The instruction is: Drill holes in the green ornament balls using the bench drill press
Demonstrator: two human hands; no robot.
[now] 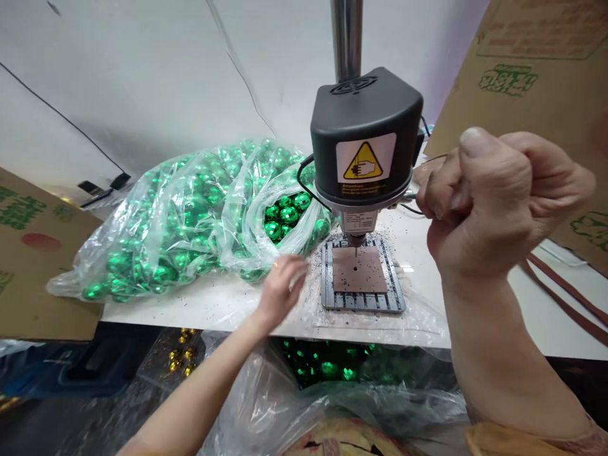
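Observation:
A small black bench drill (365, 133) stands on the table, its thin bit (356, 251) above a brown square pad (344, 282) with a dark hole. The pad lies on a slotted metal base plate (327, 303). My right hand (494, 196) is raised beside the drill head, its fingers wrapped round the end of the drill's feed lever (409, 196). Left of the plate, my left hand (284, 288) hovers with loosely bent fingers, slightly blurred, and nothing shows in it. Close behind it, a clear plastic bag (232, 234) gapes, showing shiny green faceted balls (287, 215).
Cardboard boxes (546, 38) stand at the right, with another box (42, 253) at left. Dark shavings litter the white tabletop (190, 315). Below the front edge, more green balls (327, 367) lie in plastic, and gold balls (183, 358) sit lower left. A brown strap (565, 294) lies at right.

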